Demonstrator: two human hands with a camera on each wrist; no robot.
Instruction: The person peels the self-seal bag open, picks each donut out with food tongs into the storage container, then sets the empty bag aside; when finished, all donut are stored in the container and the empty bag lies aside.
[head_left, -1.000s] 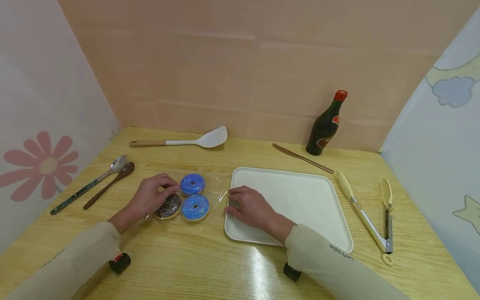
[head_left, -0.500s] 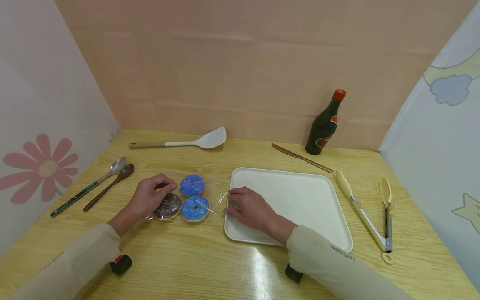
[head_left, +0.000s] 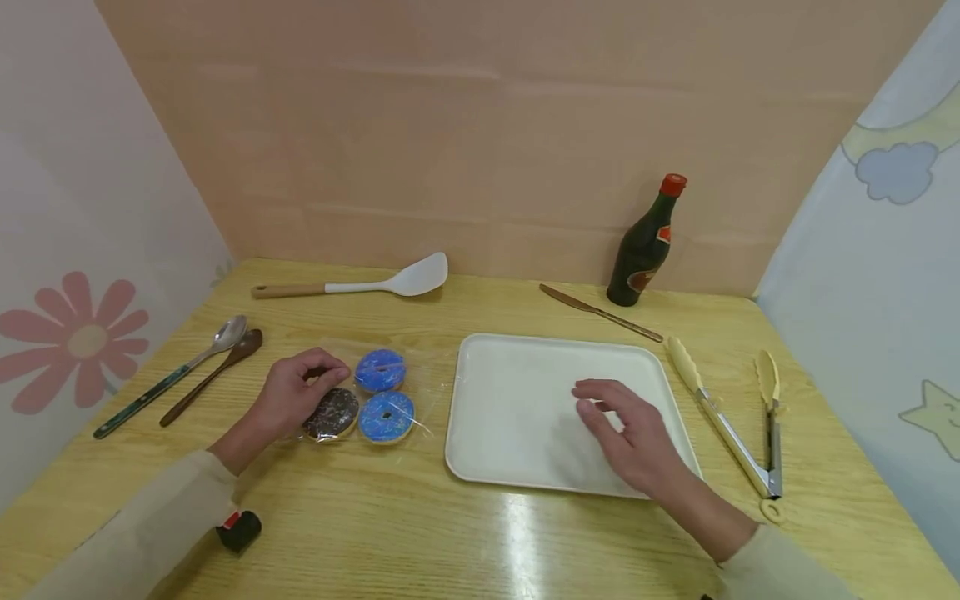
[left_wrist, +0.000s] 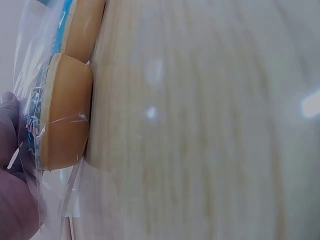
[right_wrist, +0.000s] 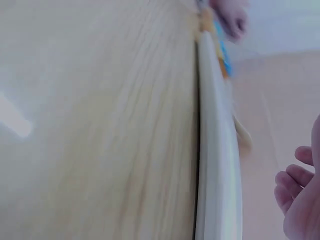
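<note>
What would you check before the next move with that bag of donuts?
1. Left hand grips the clear bag by the chocolate donut: ok.
2. Right hand free, hovering open over the tray: ok.
3. Tray bare, with room for donuts: ok.
4. Both blue donuts lie flat inside the bag: ok.
5. Bag mouth open: cannot tell.
6. Tongs lie apart from the tray, right of it: ok.

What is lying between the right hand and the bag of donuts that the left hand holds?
Only the bare white tray. The right hand hovers over its right part, and the bag of donuts lies just beyond its left edge, gripped by the left hand. Nothing stands on the tray or in the gap beside it.
</note>
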